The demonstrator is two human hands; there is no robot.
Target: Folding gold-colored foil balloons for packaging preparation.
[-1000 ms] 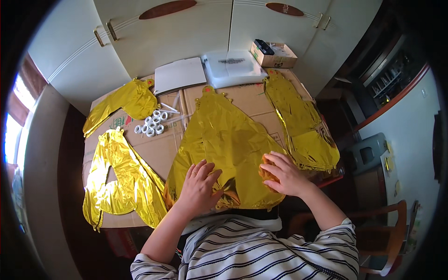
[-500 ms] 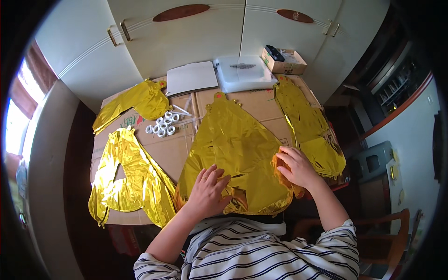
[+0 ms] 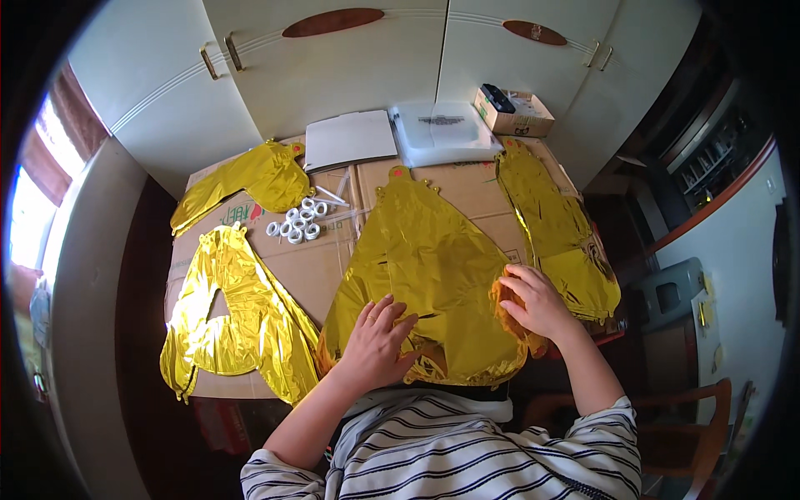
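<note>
A large flat gold foil balloon lies in front of me, its narrow end pointing to the far side. My left hand rests on its near part, fingers spread and holding nothing. Over the balloon's right edge, my right hand curls round a crumpled orange cloth. Part of that cloth is hidden under the palm. To the left lies a shiny gold foil balloon with a hole in its middle. More gold foil balloons lie at the far left and along the right side.
Cardboard covers the table. Several small white rolls sit together left of centre. At the back are a pale sheet stack, clear plastic bags and a small box. Cabinets stand behind; a wooden chair is near right.
The view has shifted slightly, moving the scene a little to the right. Both hands keep nearly the same places on the balloon.
</note>
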